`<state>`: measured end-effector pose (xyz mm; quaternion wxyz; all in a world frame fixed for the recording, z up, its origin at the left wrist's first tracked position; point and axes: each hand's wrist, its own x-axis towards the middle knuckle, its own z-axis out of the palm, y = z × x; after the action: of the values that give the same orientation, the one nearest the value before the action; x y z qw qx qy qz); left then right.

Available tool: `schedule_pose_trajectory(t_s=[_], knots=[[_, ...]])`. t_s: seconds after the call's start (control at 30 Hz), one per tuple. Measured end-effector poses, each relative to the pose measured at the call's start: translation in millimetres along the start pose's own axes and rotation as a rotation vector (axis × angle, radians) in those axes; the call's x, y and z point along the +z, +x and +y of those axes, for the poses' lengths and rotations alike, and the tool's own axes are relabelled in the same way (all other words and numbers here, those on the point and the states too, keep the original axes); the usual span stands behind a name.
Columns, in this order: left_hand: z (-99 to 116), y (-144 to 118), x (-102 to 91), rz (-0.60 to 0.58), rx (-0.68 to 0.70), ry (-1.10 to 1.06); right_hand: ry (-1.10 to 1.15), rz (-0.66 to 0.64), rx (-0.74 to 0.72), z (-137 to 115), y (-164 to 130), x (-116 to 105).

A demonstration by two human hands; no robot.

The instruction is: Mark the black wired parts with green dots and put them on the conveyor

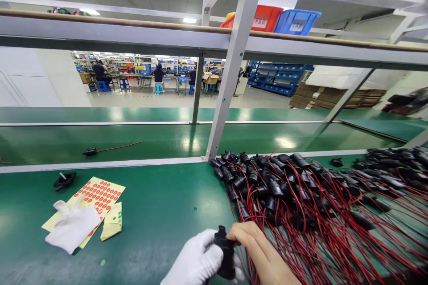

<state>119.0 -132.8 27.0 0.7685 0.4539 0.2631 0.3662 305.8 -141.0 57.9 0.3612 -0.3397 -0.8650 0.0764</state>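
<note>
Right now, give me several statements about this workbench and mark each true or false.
1. The left hand wears a white glove. True.
2. The right hand is gloved too. False: it is bare.
3. Both hands hold a black connector. True.
4. The pile of black connectors with red wires lies on the left of the green bench. False: it lies on the right.
5. A yellow sheet of red dot stickers lies on the left, partly under a spare white glove. True.
6. The bins on the top shelf are both blue. False: one red bin, one blue bin.
</note>
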Motion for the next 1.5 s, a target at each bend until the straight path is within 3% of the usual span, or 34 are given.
schedule_pose_trajectory(t_s=[0.2,0.4,0.67,0.73,0.8,0.9,1.0,1.13,1.3,1.4,1.5], knots=[[-12,2,1.4,0.018,0.022,-0.206,0.073,0.009,0.137,0,8,4],[-13,6,14.3,0.027,-0.168,-0.62,0.354,-0.233,0.494,6,15,-8],[-8,8,24.1,-0.065,-0.219,-0.602,0.616,-0.242,0.568,10,14,-17],[-7,8,24.2,-0.067,-0.201,-0.541,0.594,-0.217,0.561,9,12,-19],[-5,7,22.6,-0.043,-0.097,-0.405,0.489,-0.165,0.515,6,10,-20],[-1,7,15.4,0.02,0.121,-0.096,0.271,-0.042,0.296,0,7,-23],[-1,8,4.3,0.093,0.225,0.103,0.197,0.037,0.117,-5,3,-25],[-4,7,-3.8,0.142,0.248,0.18,0.171,0.089,0.162,-8,-1,-26],[2,0,4.2,0.186,0.343,0.436,0.199,0.046,0.171,-12,-2,-23],[0,-5,11.1,0.392,0.45,0.608,0.266,0.1,0.206,-8,-1,-16],[-1,-9,18.9,0.605,0.463,0.711,0.541,0.175,0.407,1,-1,-7]])
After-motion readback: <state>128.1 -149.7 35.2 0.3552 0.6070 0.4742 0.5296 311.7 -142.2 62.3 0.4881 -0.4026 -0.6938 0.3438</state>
